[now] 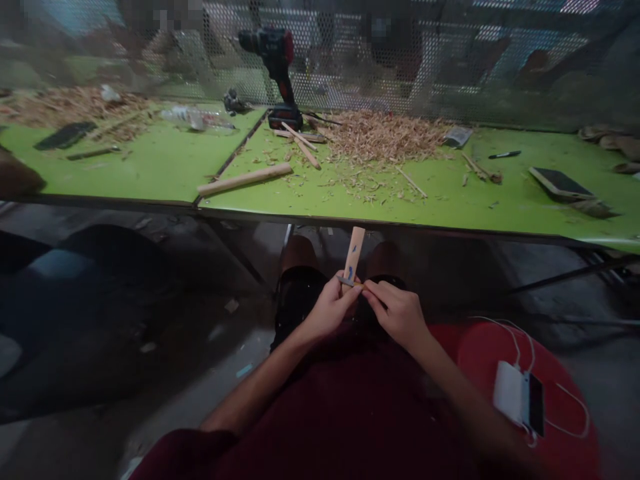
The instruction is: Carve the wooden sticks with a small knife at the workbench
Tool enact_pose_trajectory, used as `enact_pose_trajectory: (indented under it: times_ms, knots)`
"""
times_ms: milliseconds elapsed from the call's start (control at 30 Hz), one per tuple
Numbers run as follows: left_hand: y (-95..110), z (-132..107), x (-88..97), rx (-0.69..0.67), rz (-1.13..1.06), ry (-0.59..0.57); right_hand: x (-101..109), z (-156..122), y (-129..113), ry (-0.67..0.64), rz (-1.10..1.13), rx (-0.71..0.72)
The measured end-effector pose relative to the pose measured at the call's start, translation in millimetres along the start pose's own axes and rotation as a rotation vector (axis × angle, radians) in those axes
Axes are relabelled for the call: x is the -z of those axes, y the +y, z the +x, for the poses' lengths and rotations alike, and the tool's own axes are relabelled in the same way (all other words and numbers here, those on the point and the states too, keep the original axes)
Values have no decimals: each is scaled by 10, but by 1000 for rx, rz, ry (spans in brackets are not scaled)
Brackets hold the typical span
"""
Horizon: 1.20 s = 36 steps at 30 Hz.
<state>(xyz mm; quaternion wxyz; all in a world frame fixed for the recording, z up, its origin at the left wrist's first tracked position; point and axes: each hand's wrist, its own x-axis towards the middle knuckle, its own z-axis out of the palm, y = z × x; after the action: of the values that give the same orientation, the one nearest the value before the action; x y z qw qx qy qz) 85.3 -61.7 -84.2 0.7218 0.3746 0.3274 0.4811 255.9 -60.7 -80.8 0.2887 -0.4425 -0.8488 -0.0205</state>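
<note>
Over my lap, my left hand (331,310) is closed around the lower end of a flat, pale wooden piece (355,244). This piece stands up from the hand and carries blue marks on its face. My right hand (400,312) grips the handle of a small carving knife, most of it hidden by the fingers. Its grey blade (345,281) lies across the wood just below the blue marks. The left thumb rests close to the blade, near the right fingertips.
A green table (250,150) stands ahead, bearing a cordless drill (280,77), a round wooden stick (245,179), wood shavings (385,137), a plastic bottle (197,118) and a phone (563,182). On my right, a red stool (480,373) holds a cabled power bank (509,390).
</note>
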Motion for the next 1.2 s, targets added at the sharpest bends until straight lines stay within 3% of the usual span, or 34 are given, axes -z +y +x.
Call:
enact_pose_trajectory:
  times_ms: [333,567,733,1000,1200]
  knots:
    - [106,-58,-12,183,-122,29,42,20,-7,20,-90,31]
    - [79,-39,23,107,-83,70,-20,-4,-103,72,-125,-140]
    - [89,-38,37,104,0,38,-22,7,-105,67,-95,-180]
    - [54,-60,21,190,-21,64,35,-1,-140,2,-72,-76]
    - [17,-51,10,133,31,121,87,-19,-98,-77,-67,-19]
